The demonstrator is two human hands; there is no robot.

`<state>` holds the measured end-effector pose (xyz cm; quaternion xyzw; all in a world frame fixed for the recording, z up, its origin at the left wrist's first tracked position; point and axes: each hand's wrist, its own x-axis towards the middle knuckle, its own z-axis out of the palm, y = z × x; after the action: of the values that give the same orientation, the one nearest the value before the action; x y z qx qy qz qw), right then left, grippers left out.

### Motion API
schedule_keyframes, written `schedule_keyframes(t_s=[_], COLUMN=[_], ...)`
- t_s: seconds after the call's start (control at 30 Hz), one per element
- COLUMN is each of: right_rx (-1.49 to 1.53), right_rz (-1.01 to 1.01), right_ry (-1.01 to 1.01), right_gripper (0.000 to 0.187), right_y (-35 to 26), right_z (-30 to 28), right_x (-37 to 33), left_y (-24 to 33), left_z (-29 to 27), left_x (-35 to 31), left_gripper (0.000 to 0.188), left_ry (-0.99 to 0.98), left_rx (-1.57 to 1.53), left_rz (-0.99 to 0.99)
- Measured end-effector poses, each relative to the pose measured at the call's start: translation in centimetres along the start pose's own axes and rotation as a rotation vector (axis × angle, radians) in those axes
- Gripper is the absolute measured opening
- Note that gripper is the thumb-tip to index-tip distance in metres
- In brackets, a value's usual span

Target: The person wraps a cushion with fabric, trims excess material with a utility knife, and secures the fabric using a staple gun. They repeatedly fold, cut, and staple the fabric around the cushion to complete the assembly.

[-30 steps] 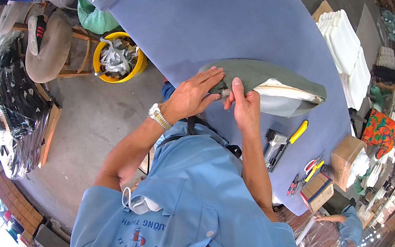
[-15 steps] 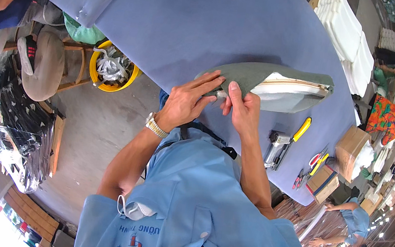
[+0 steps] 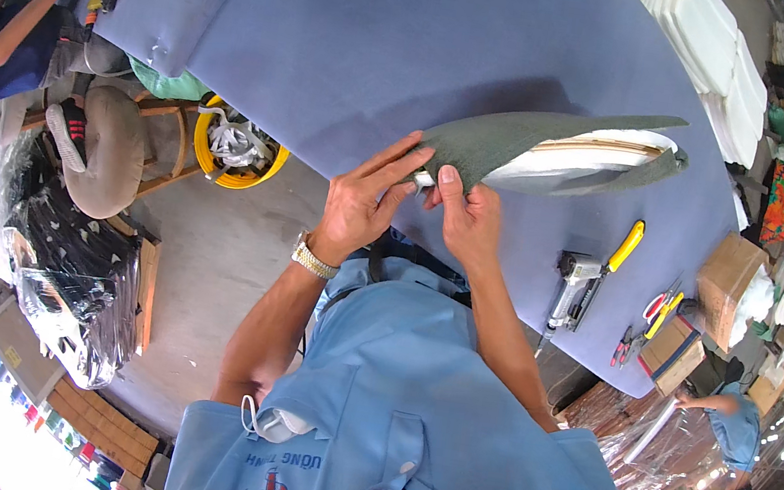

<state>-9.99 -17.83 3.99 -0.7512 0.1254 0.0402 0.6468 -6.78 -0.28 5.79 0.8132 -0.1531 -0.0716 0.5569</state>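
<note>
Both hands hold the near left end of a padded panel (image 3: pixel 487 136), likely a seat cushion, wrapped in grey-green fabric. Its right part gapes, showing white padding and a thin wooden edge. My left hand (image 3: pixel 365 203), with a metal watch on its wrist, lays its fingers along the panel's left end. At the fabric's near edge, my right hand (image 3: pixel 468 221) presses with its thumb on top and fingers curled beneath. A bit of white shows between the hands. What the fingertips grip underneath is hidden. The panel is tilted above the blue tabletop (image 3: pixel 370 42).
Right of my arm lie a staple gun (image 3: pixel 573 289), a yellow-handled tool (image 3: pixel 626 246), scissors (image 3: pixel 659 305) and red-handled pliers (image 3: pixel 622 348). White padded pieces (image 3: pixel 709 59) stand stacked far right. A yellow bucket (image 3: pixel 277 169) holds strips. Another person's arm (image 3: pixel 33 19) is at the left.
The panel's right end has risen and tilted, and its fabric gapes wider. Both hands stay at its left end. The view has shifted slightly, moving the surroundings in the picture.
</note>
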Motion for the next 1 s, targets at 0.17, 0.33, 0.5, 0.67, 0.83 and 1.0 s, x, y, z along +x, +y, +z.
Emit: schedule_keyframes(t_s=[0.17, 0.33, 0.5, 0.67, 0.83, 1.0], right_rx=[0.212, 0.085, 0.196, 0.043, -0.074, -0.826], right_rz=[-0.08, -0.182, -0.201, -0.272, 0.069, 0.507], right_ry=[-0.057, -0.07, -0.106, -0.236, 0.239, 0.72], right_gripper=[0.034, 0.029, 0.028, 0.025, 0.021, 0.076], right_y=[1.5, 2.1, 3.3, 3.3, 1.9, 14.2], right_z=[0.6, 0.0, 0.5, -0.3, -10.7, -21.8], right_x=[-0.3, -1.0, -1.2, -1.0, -8.2, -16.5], left_y=[-0.9, -0.5, -1.7, -2.0, -0.9, -1.7], left_z=[0.0, 1.9, 2.0, 2.3, 2.5, 3.1], left_x=[-0.6, 0.0, -0.4, -0.7, -0.4, -1.5], left_gripper=[0.059, 0.064, 0.06, 0.055, 0.055, 0.053], left_ry=[-0.03, -0.001, -0.053, -0.085, -0.099, -0.102], left_rx=[-0.276, -0.16, -0.131, -0.121, 0.096, 0.039], left_rz=[-0.209, -0.176, -0.162, -0.134, -0.023, -0.055])
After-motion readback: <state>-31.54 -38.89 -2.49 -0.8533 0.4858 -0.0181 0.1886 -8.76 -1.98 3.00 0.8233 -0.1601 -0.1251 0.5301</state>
